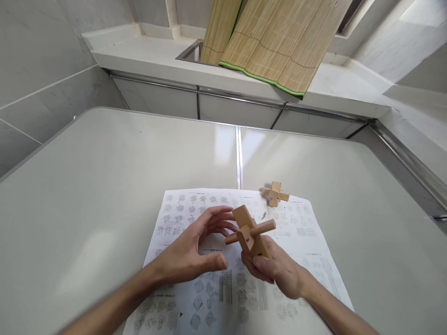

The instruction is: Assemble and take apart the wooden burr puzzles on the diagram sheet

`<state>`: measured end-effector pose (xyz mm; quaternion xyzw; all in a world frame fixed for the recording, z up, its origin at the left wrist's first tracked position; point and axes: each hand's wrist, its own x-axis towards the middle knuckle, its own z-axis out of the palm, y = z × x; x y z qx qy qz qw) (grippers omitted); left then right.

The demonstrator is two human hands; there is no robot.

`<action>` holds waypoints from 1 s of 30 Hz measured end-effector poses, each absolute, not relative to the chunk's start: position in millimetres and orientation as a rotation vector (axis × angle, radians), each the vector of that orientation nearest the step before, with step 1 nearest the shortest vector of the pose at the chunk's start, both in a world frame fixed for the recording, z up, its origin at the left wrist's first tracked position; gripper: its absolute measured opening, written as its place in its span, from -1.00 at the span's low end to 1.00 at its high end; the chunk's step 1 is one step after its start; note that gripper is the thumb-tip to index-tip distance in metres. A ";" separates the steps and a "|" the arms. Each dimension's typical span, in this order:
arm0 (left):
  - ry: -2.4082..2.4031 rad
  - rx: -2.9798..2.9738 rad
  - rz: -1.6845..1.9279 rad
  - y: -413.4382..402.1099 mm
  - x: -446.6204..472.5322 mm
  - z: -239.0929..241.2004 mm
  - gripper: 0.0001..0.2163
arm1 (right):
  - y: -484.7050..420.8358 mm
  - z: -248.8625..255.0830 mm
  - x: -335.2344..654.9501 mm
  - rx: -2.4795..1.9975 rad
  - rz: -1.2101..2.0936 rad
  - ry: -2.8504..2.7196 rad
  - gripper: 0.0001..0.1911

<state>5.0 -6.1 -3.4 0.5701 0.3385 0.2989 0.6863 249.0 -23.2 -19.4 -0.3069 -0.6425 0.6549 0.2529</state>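
Note:
My right hand grips the lower end of a wooden interlocking puzzle, thumb on top and fingers curled beneath. The puzzle has a wide flat bar, a short block through its middle, and a round-ended rod sticking out on both sides. To its left, my left hand is open, with the thumb well apart from the curved fingers. Its fingertips come close to the puzzle's upper left side; whether they touch it I cannot tell. Beyond the hands, a second wooden cross-shaped puzzle lies at the sheet's far edge.
Under the hands a large printed instruction sheet with small diagrams lies on the white table. A seam divides the tabletop. Behind it runs a white ledge, over which a bamboo blind with green trim hangs.

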 end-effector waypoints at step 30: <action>0.781 1.331 0.797 -10.0 8.5 1.1 -0.19 | -17.7 -29.8 235.7 -0.953 0.876 -2.072 -0.77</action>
